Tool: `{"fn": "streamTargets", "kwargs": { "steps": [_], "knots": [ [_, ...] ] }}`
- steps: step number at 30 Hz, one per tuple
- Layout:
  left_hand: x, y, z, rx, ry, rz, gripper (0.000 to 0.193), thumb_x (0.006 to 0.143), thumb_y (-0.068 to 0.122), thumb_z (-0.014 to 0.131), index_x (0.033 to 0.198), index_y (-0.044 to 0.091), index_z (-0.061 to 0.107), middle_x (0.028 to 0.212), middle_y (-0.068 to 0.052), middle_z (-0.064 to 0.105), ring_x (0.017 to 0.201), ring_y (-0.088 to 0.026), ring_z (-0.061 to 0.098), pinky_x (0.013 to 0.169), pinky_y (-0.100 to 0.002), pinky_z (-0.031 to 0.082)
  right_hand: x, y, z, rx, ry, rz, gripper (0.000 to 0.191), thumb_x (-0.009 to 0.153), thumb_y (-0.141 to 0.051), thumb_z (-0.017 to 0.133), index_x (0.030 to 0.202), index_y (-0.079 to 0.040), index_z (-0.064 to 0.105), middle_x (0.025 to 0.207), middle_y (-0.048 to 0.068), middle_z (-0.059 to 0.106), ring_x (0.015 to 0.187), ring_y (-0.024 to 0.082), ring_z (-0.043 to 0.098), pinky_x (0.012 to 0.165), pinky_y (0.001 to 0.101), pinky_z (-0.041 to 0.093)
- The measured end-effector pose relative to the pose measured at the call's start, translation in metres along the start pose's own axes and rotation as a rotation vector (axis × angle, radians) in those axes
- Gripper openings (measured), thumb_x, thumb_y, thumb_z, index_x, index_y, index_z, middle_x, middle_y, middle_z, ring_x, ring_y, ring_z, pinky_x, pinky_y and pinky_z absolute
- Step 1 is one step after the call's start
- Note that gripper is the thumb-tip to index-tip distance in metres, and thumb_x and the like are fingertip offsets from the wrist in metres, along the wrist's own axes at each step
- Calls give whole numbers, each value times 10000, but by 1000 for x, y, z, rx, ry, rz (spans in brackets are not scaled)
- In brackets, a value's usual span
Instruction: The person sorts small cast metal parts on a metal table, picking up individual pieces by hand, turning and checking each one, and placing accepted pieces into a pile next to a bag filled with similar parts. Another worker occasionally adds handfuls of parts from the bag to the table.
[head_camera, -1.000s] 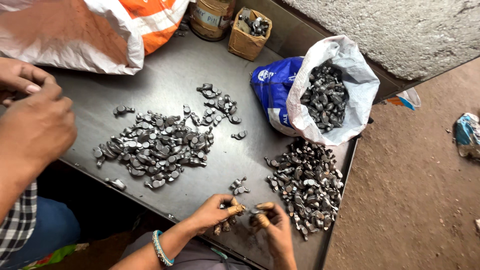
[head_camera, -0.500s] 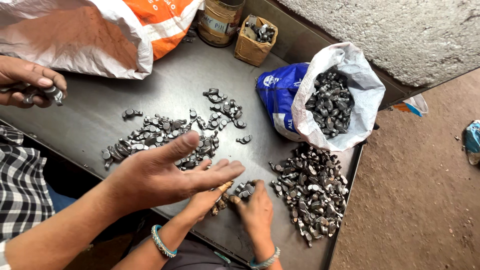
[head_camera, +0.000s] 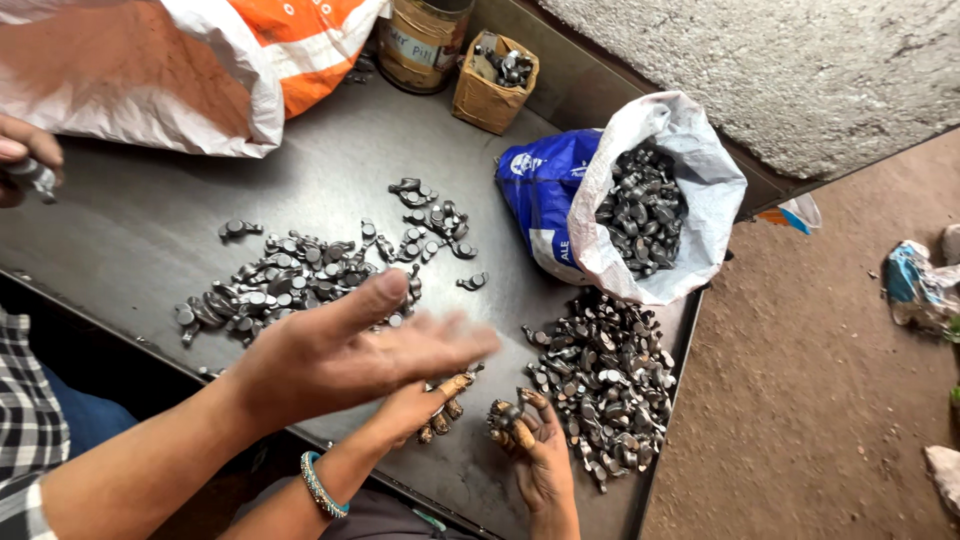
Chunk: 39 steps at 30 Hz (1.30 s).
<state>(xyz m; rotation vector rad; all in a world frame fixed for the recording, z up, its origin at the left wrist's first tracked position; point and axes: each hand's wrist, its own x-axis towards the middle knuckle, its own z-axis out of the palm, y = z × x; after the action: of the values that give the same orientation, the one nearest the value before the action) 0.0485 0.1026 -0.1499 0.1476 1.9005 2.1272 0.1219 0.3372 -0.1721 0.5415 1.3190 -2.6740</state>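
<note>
Your right hand (head_camera: 350, 355) spread wide, blurred, hid co-worker's hand (head_camera: 415, 410); left hand (head_camera: 25, 160), cut off at frame edge, pinched a small metal part (head_camera: 38, 178).

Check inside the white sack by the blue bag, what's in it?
The white sack lies open: small dark metal parts fill its mouth, like the loose pile below. The sack wall hides how deep they go.

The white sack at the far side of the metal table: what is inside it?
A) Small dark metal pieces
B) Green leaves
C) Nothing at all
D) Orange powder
A. The white sack stands open and is filled with small dark metal pieces like those heaped loose on the metal table in front of it.
</note>
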Motion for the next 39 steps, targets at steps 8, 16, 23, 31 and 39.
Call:
{"fn": "streamTargets", "kwargs": {
  "steps": [8, 16, 23, 31, 39],
  "knots": [
    [4, 35, 7, -97, -5, -444, 406, 1003, 244, 687, 1390, 126, 717, 921, -129, 727, 763, -265, 605, 659, -454, 443, -15, 4, -15, 109, 51, 79, 632, 780, 29, 751, 1365, -33, 519, 1206, 182, 711, 1048, 285, 717, 911, 441, 602],
    [8, 33, 11, -137, -60, -471, 370, 984, 288, 658, 1319, 135, 695, 769, -71, 707, 532, -138, 565, 434, -320, 390, -7, -1, -26, 33, 12, 62, 495, 852, 1, 746, 1307, 17, 551, 1137, 194, 712, 965, 294, 706, 842, 447, 604],
    [5, 6, -7, -254, -18, -537, 326, 977, 304, 638, 1253, 136, 683, 710, -64, 708, 461, -108, 572, 358, -277, 384, 29, -64, -19, 207, 219, -183, 350, 934, -93, 650, 1269, -12, 590, 1138, 166, 705, 940, 226, 708, 795, 304, 613],
    [7, 2, -6, -182, 102, -347, 211, 948, 221, 728, 1015, 21, 723, 697, -33, 670, 516, -86, 591, 398, -272, 434, 18, -5, 102, -1454, 82, -343, 416, 747, -68, 833, 1143, -128, 719, 1030, 134, 700, 913, 259, 701, 814, 344, 566],
    [-3, 16, -10, 129, 43, -248, 468, 632, 262, 978, 977, 76, 721, 642, 13, 678, 496, -57, 586, 409, -248, 466, 42, -1, 60, -492, 36, -276, 227, 866, 62, 714, 1090, 32, 687, 1061, 132, 732, 977, 229, 697, 870, 345, 596]
  ]
}}
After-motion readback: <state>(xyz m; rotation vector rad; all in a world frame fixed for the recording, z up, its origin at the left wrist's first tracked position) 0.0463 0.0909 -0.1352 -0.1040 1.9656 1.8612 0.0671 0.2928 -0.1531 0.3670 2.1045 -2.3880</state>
